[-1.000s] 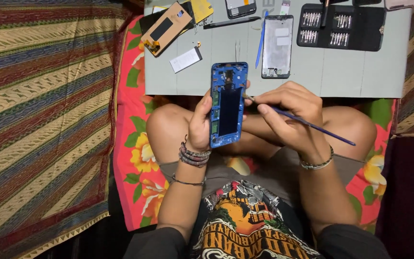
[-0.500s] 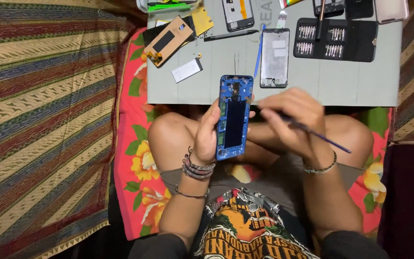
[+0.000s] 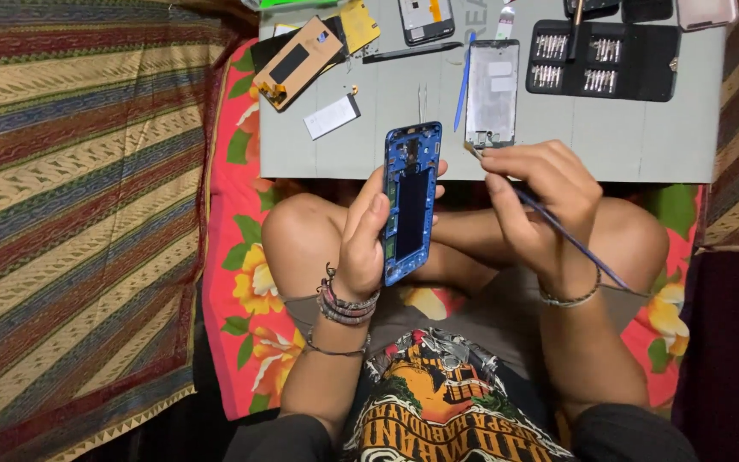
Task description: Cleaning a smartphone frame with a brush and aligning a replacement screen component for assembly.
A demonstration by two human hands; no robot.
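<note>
Sitting cross-legged behind a grey work board point(image 3: 626, 145), the person has the left hand point(image 3: 363, 235) wrapped around a blue phone frame point(image 3: 410, 201), fingers curled on its left edge, thumb at the back. The frame stands nearly upright, opened side up, over the lap just at the board's near edge. The right hand point(image 3: 540, 192) pinches a thin blue-handled tool point(image 3: 570, 239), its tip at the board's near edge, just below a silver phone panel point(image 3: 492, 92). A black bit case point(image 3: 605, 60) lies at the far right corner, a tan phone part point(image 3: 298, 62) at the far left.
</note>
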